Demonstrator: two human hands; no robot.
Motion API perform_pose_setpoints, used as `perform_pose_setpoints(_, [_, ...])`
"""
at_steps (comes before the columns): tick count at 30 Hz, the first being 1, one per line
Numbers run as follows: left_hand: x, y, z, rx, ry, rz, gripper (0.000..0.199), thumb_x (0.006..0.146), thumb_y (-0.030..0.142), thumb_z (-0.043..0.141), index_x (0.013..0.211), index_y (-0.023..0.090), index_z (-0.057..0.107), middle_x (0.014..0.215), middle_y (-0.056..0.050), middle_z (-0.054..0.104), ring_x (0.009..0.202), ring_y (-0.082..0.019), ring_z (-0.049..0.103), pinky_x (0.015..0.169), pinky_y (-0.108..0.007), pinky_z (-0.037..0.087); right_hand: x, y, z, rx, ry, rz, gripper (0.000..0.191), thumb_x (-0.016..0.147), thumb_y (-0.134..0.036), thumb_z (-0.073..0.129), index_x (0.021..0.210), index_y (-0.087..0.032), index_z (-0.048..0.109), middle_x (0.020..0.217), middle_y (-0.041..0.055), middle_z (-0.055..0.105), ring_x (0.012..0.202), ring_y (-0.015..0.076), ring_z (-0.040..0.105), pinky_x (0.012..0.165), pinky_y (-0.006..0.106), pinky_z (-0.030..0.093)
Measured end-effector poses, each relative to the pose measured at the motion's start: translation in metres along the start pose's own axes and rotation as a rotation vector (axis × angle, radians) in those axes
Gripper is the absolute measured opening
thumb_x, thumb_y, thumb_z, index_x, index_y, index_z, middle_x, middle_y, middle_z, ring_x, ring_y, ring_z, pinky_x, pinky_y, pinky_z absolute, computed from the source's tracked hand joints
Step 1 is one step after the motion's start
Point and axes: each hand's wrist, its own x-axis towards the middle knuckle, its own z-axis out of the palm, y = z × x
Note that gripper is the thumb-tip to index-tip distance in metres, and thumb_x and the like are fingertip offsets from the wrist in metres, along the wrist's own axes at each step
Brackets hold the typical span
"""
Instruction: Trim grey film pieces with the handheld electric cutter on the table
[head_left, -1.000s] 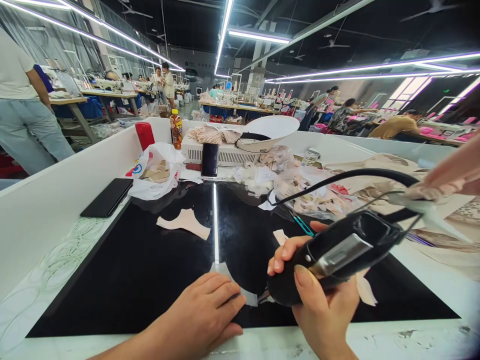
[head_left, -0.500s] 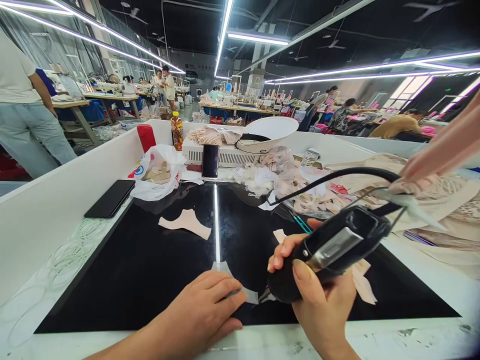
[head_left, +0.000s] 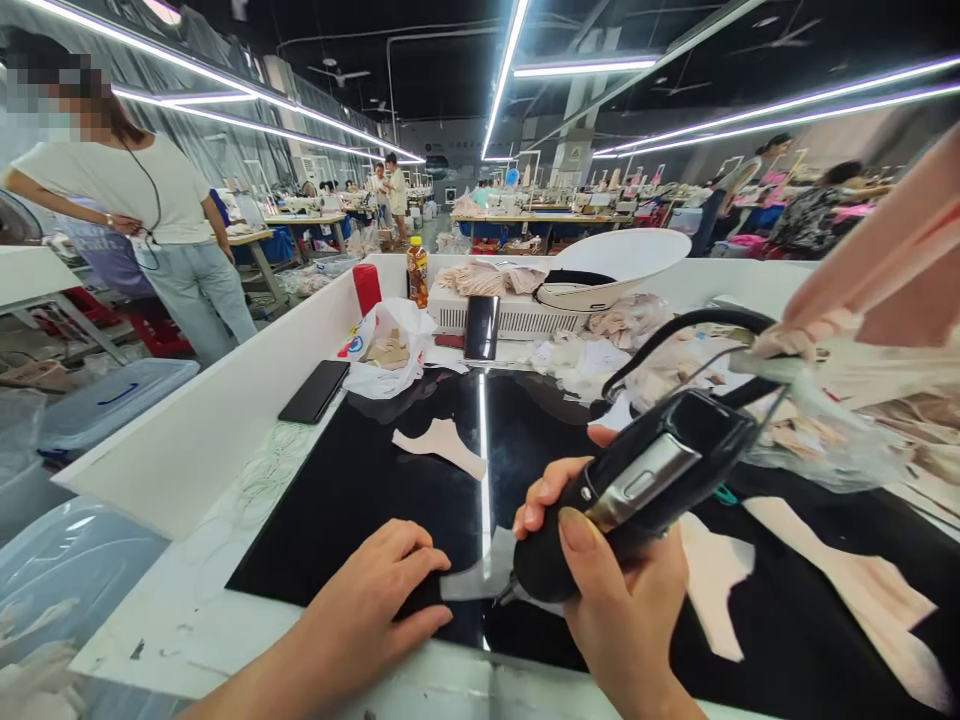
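My right hand is wrapped round a corded black handheld power tool with a silver plate on its side. The tool's thin metal tip points down at a translucent curved piece on the black mat. My left hand rests on the mat at the left end of that piece, thumb and fingers apart. Whether the fingertips press on the piece is unclear. A pale pink fabric cutout lies further back. More pink cutouts, one wide and one long, lie right of the tool.
Along the back stand a phone, a white bag of scraps, a drink bottle and a white bowl-like shade. A black tablet-like slab lies left. Pink cloth hangs by the tool's cord. A person stands beyond the left wall.
The view has swung left, bringing the standing person and blue bins into sight. My left hand has slid to the translucent piece's left end. The tool's tip is now over the piece's middle.
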Motion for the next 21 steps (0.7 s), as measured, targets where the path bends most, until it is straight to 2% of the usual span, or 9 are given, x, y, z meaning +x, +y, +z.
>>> perform_pose_setpoints(9, [-0.001,0.002,0.014,-0.123,0.081,-0.059,0.021,0.089,0.007,0.072,0.101,0.024,0.065,0.107,-0.001,0.060,0.099,-0.019,0.060,0.088,-0.032,0.049,-0.005,0.017,0.022,0.065,-0.017,0.027,0.041,0.094,-0.024,0.074,0.129,-0.032,0.055,0.092,-0.0019,0.065,0.066,0.0132,0.065,0.063,0.030,0.060])
perform_pose_setpoints(11, [0.000,0.001,0.015,-0.138,0.090,-0.054,0.023,0.088,0.007,0.072,0.101,0.024,0.065,0.107,-0.001,0.060,0.099,-0.019,0.060,0.088,-0.032,0.049,-0.005,0.020,0.024,0.063,-0.025,0.019,0.041,0.095,-0.023,0.073,0.130,-0.032,0.055,0.093,-0.0017,0.065,0.066,0.0131,0.066,0.063,0.030,0.060])
perform_pose_setpoints(15, [0.001,0.001,0.017,-0.168,0.117,-0.086,0.038,0.083,0.002,0.076,0.111,0.024,0.063,0.114,-0.002,0.060,0.104,-0.020,0.060,0.092,-0.033,0.049,-0.006,0.024,0.025,0.054,-0.032,0.008,0.041,0.095,-0.021,0.072,0.131,-0.031,0.054,0.092,-0.0018,0.065,0.067,0.0131,0.067,0.063,0.029,0.061])
perform_pose_setpoints(21, [0.000,0.002,0.017,-0.194,0.143,-0.064,0.028,0.083,0.002,0.076,0.095,0.023,0.063,0.109,0.001,0.061,0.100,-0.017,0.060,0.089,-0.031,0.049,-0.006,0.027,0.026,0.056,-0.052,-0.010,0.043,0.094,-0.017,0.070,0.131,-0.029,0.053,0.092,-0.0022,0.066,0.066,0.0128,0.067,0.063,0.028,0.061])
